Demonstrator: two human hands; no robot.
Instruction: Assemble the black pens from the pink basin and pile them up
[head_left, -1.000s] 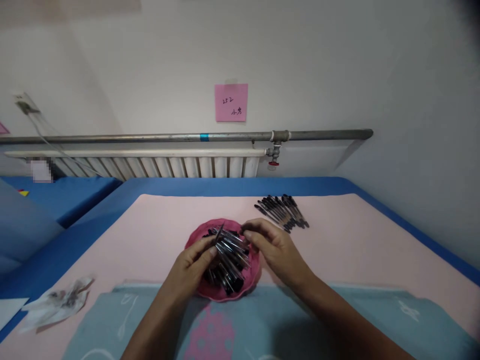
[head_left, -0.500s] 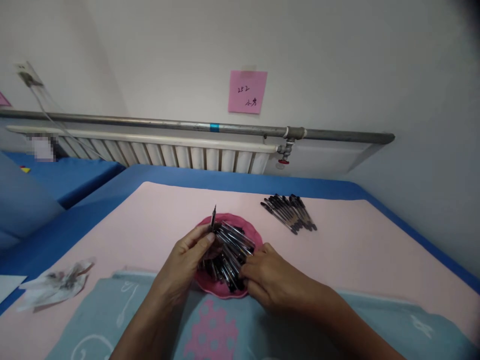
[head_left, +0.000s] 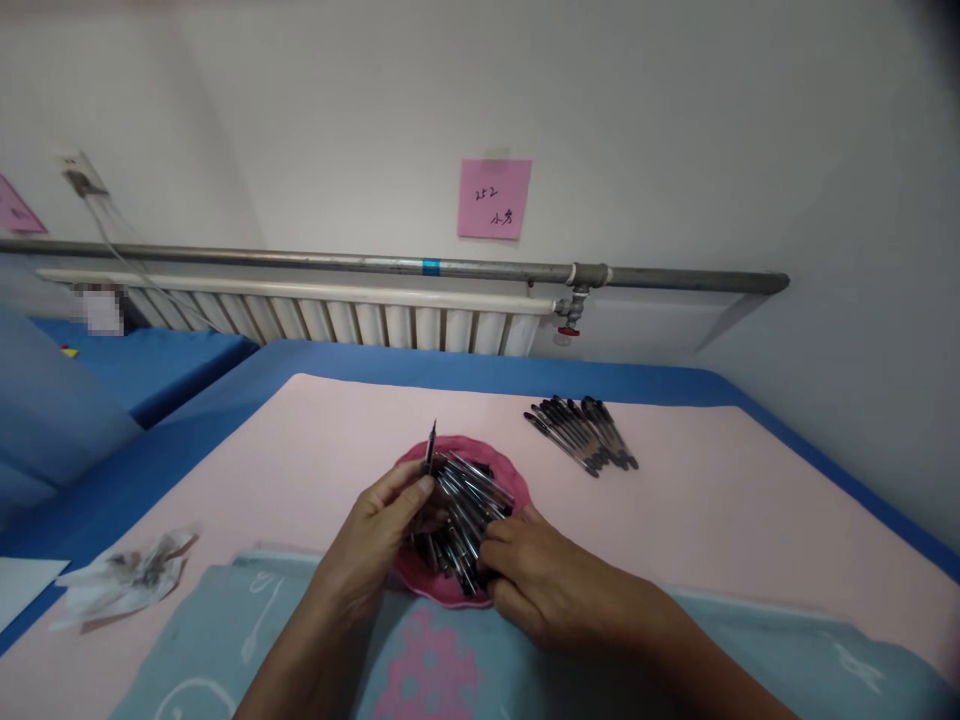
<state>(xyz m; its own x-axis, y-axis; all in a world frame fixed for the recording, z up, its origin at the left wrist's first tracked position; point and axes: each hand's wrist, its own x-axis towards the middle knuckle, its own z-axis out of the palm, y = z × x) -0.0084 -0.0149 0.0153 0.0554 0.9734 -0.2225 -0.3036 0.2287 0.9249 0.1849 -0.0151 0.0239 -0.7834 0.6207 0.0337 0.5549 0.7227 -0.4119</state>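
Observation:
A pink bowl (head_left: 442, 595) with a wavy rim holds several loose pen parts (head_left: 469, 500), clear barrels and black pieces. Over its left side, my left hand (head_left: 386, 515) pinches a pen refill (head_left: 431, 447) between thumb and fingers, its tip pointing up. My right hand (head_left: 532, 570) reaches over the bowl's right rim, fingers curled down among the pen parts. Whatever those fingertips grip is hidden. Beyond the bowl to the right, a fan of black-capped clear pens (head_left: 581, 435) lies on the pink sheet (head_left: 690, 490).
A blue patterned cloth (head_left: 300, 640) covers the near edge. Crumpled white plastic (head_left: 135, 580) lies at left beside a white sheet of paper (head_left: 26, 590). Behind the blue table edge (head_left: 465, 365) stand a radiator (head_left: 375, 325) and a metal pipe (head_left: 322, 258). A pink note (head_left: 495, 200) hangs on the wall.
The view has shifted slightly, so everything sits a little lower. My left hand keeps the refill upright; the right hand's fingers have moved slightly among the pen parts.

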